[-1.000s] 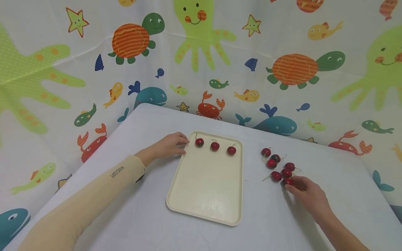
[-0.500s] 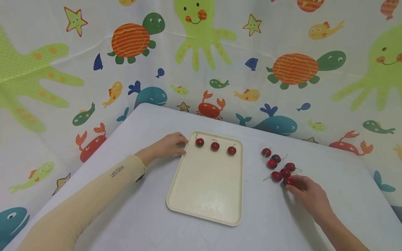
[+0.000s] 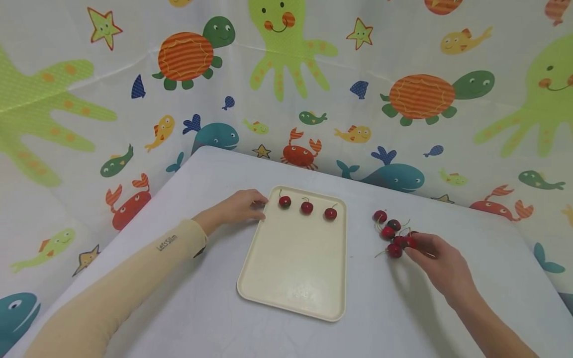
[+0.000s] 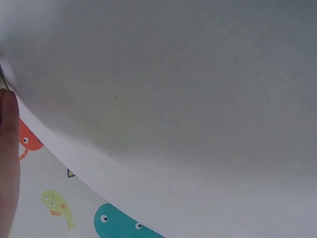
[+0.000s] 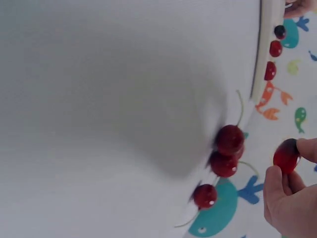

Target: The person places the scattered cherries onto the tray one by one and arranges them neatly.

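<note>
My right hand [image 3: 442,266] pinches a dark red cherry [image 5: 287,156] between thumb and fingertips. In the right wrist view the cherry is apart from the others and looks raised off the table. Beside it lies a loose cluster of several stemmed cherries [image 3: 388,232], partly behind my fingers in the head view. My left hand [image 3: 237,206] lies at the upper left edge of a cream tray [image 3: 291,268], thumb and fingertips touching the rim. Along the tray's far end three cherries [image 3: 306,208] sit in a spaced row. Only a sliver of the left hand [image 4: 7,158] shows in the left wrist view.
A white cloth covers the table [image 3: 192,308], whose far edge meets a curtain [image 3: 286,74] printed with sea animals. The tray stands between the two hands, its raised rim all round. Table surface lies between the tray and the cherry cluster.
My right hand has lifted a cherry from the near end of the cluster and moved slightly up and away with it. The left hand and tray have stayed in place.
</note>
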Tool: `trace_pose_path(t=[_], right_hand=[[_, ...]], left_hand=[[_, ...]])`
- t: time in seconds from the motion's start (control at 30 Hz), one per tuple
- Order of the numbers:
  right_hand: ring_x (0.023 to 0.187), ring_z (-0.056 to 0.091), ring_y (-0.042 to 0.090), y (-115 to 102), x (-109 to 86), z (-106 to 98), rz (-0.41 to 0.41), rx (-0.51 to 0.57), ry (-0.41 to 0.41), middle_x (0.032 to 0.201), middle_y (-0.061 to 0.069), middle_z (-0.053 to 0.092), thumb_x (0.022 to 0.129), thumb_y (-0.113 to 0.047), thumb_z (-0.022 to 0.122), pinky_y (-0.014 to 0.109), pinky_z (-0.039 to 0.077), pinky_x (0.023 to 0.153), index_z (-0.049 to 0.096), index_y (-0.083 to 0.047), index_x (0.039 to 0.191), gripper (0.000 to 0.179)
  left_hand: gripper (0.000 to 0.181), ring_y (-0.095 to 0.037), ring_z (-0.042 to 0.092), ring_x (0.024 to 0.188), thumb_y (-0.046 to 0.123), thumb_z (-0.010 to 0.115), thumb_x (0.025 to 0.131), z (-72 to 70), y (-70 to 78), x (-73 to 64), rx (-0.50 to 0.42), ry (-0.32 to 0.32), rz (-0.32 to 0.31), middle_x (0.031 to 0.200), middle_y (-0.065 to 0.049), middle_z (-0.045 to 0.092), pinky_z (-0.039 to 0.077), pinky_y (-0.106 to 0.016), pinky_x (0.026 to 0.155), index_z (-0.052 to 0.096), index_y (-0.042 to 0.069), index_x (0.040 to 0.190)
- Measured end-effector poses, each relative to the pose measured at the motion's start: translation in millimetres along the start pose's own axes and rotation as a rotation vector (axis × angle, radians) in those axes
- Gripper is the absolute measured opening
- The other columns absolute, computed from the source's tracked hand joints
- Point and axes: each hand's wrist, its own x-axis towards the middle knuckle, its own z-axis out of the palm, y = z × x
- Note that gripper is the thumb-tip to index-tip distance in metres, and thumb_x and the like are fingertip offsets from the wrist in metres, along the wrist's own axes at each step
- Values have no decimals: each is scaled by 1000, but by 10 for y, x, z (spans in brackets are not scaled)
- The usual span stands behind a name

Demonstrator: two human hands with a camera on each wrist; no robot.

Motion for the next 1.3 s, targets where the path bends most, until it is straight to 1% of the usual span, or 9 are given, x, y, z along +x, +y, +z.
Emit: trace_pose_path(t=[0.2,0.37,0.53,0.7,0.9,1.07,1.2,1.3], right_hand=[[119,49,37,-198,6,-19,-47,12,11,129,17,52,86,-51,56,47,50,87,41,-12,136,65],[115,52,33,-367,17,50,-63,48,9,127,14,53,86,-47,58,42,53,85,43,-13,135,62],[110,57,28,-560,21,224,-120,68,-6,123,12,57,85,-42,62,36,55,81,47,-13,129,55],[108,60,26,-777,17,409,-189,93,-23,119,8,60,83,-39,66,36,54,83,53,-16,124,49],[108,61,22,-1041,37,605,-215,137,-79,116,3,61,81,-34,69,34,53,84,54,-20,121,45],[109,60,23,-1227,90,804,-212,173,-132,117,3,61,79,-29,72,35,54,84,55,-19,120,45],[107,61,22,-1343,143,963,-232,198,-154,115,3,61,80,-24,72,33,54,84,57,-17,119,42],[105,62,20,-1420,178,1058,-252,210,-153,112,2,62,79,-23,72,32,54,84,59,-16,117,41]], left_hand=[[50,-21,52,111,27,70,81,-6,7,15,10,-2,4,121,-8,58,44,-37,99,55,6,125],[51,-21,52,111,27,69,82,-18,13,21,13,-7,0,121,-9,57,44,-37,99,54,6,126],[52,-21,53,109,27,70,82,-19,4,13,18,-6,8,120,-9,57,45,-37,98,54,5,126],[51,-22,53,107,26,70,81,-20,3,5,7,-11,15,119,-10,58,47,-37,96,54,4,125],[52,-21,53,107,26,70,81,-20,4,4,8,-20,14,118,-10,58,47,-36,96,54,4,125],[53,-22,53,107,26,71,80,-28,1,-5,-2,-23,10,119,-10,58,47,-37,95,54,4,125],[53,-21,53,106,27,71,80,-26,-13,-1,-5,-25,8,118,-9,58,47,-37,95,54,5,125],[54,-21,53,105,28,71,80,-26,-21,2,-7,-27,6,118,-9,58,47,-36,96,54,5,125]])
